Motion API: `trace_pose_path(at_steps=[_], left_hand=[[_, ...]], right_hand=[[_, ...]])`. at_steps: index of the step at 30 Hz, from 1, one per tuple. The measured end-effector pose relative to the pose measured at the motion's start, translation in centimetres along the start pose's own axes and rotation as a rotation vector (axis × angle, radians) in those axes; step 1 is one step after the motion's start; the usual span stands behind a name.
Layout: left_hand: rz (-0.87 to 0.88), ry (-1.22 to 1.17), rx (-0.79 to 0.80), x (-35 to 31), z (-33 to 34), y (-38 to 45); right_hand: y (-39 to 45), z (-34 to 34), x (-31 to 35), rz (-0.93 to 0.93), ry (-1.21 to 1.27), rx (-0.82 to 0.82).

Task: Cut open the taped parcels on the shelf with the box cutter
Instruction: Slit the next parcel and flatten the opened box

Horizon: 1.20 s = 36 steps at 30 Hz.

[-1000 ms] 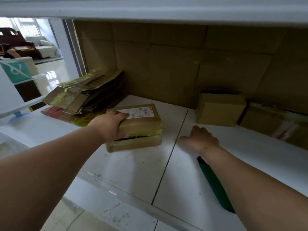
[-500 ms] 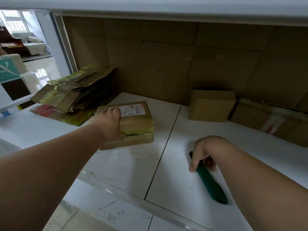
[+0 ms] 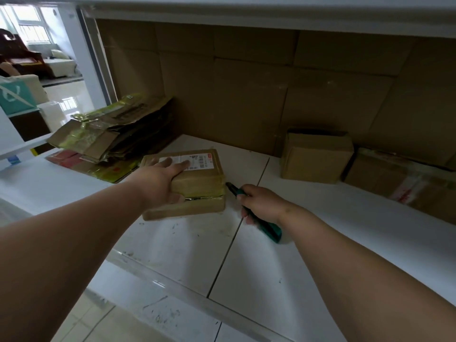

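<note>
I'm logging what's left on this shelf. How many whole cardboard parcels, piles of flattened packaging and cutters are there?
Cardboard parcels: 3 (one held, one at the back, one far right)
Piles of flattened packaging: 1
Green box cutters: 1
Total: 5

L hand [image 3: 161,180] on parcel [image 3: 197,178], R hand [image 3: 261,203] w/ box cutter [image 3: 270,229]
</note>
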<state>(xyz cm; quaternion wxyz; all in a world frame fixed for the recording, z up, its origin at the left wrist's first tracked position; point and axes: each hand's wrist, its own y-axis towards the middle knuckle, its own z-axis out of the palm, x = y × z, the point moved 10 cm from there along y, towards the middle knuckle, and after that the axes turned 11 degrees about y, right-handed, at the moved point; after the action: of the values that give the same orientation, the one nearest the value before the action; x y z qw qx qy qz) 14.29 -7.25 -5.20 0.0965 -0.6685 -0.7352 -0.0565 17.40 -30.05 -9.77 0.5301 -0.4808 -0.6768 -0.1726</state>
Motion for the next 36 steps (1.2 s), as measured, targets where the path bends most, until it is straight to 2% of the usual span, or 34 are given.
trace_pose_path(at_steps=[6, 19, 28, 36], left_hand=[[-0.005, -0.023, 0.046, -0.2, -0.3, -0.2], [0.009, -0.008, 0.055, -0.3, -0.3, -0.4], [0.018, 0.005, 0.080, -0.6, -0.3, -0.5], [0.030, 0.015, 0.078, -0.8, -0.2, -0.4]], right_hand=[[0.0, -0.9, 0.8, -0.110, -0.088, -0.083], [0.0, -0.7, 0.5, -0.173, -0.078, -0.148], [1.1, 0.2, 0.4, -0.226, -0.495, -0.111], [1.5, 0.3, 0.0, -0.232, -0.624, -0.138]])
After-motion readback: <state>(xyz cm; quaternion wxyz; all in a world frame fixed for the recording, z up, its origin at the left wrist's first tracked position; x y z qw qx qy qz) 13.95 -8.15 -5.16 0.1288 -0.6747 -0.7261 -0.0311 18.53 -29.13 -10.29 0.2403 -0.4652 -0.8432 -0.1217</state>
